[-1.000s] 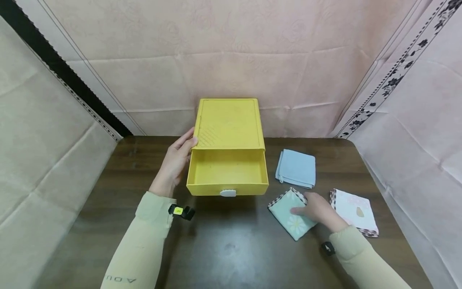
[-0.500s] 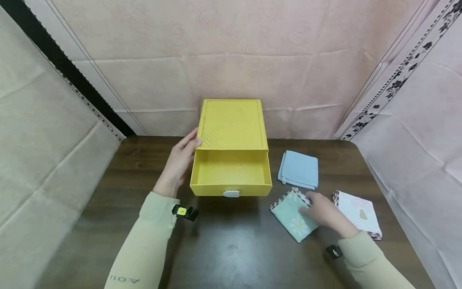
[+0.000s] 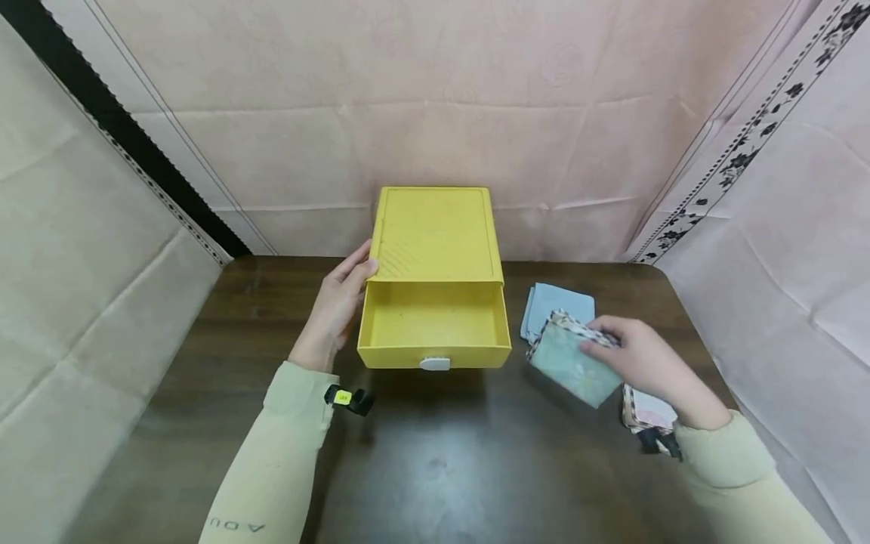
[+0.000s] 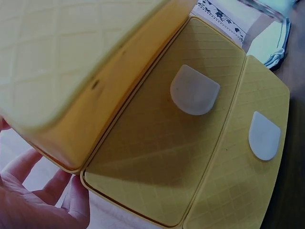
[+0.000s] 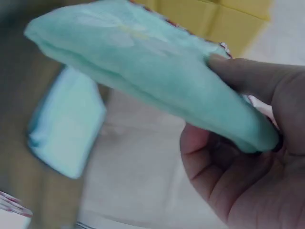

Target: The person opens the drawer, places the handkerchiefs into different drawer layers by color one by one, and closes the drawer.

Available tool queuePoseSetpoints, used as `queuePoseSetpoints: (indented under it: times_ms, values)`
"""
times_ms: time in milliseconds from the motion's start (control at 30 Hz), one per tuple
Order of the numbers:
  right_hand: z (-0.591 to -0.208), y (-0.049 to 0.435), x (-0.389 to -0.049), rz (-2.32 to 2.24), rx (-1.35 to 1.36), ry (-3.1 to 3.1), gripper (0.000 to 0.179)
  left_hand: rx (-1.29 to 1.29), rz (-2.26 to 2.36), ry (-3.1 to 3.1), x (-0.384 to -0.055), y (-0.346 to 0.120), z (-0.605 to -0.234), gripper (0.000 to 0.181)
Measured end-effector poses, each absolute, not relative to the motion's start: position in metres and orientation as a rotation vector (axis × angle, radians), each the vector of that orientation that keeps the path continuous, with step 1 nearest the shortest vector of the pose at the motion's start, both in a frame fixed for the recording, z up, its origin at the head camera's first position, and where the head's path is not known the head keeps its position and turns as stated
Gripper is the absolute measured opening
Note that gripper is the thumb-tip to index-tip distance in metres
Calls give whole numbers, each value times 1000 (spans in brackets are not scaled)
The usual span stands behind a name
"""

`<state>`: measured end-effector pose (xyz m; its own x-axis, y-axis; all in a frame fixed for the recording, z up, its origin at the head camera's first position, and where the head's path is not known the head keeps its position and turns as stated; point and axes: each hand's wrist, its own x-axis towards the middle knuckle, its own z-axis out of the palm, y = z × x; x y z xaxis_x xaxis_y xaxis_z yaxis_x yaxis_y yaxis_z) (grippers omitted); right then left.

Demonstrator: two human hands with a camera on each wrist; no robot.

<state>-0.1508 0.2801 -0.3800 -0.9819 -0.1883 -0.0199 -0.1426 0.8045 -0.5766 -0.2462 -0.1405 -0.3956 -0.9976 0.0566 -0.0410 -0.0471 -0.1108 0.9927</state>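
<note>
My right hand [image 3: 642,359] pinches a folded mint-green towel [image 3: 574,366] with a checkered edge, thumb on one face and fingers on the other. In the right wrist view the towel [image 5: 143,71] shows a pale flower and hangs above the tabletop. My left hand [image 3: 340,298] rests against the left side of a yellow drawer unit [image 3: 438,234], thumb near its front top corner. The unit's top drawer [image 3: 435,357] is pulled out and holds nothing. Below it, in the left wrist view, two pushed-in drawers [image 4: 152,143] carry white knobs.
Partly behind the green towel, a folded light-blue towel [image 3: 560,301] lies right of the unit. A folded white towel [image 3: 649,412] with a checkered edge is partly hidden under my right forearm. Pale cloth hangs [image 3: 442,143] behind and beside the brown table [image 3: 421,468].
My right hand has lifted the mint-green towel off the table and carried it slightly up and right, now overlapping the blue towel in view. My left hand stays at the drawer unit.
</note>
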Motion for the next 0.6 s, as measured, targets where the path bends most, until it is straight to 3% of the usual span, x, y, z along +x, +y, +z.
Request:
queuePoseSetpoints:
  times_ms: [300,600]
  values:
    - [-313,275,-157,-1247,-271,3015,25,18,2262,2071,-246,-139,-393,49]
    - [-263,236,-167,-1513,-474,2930,21,-2,2282,2051,-248,-141,-394,48]
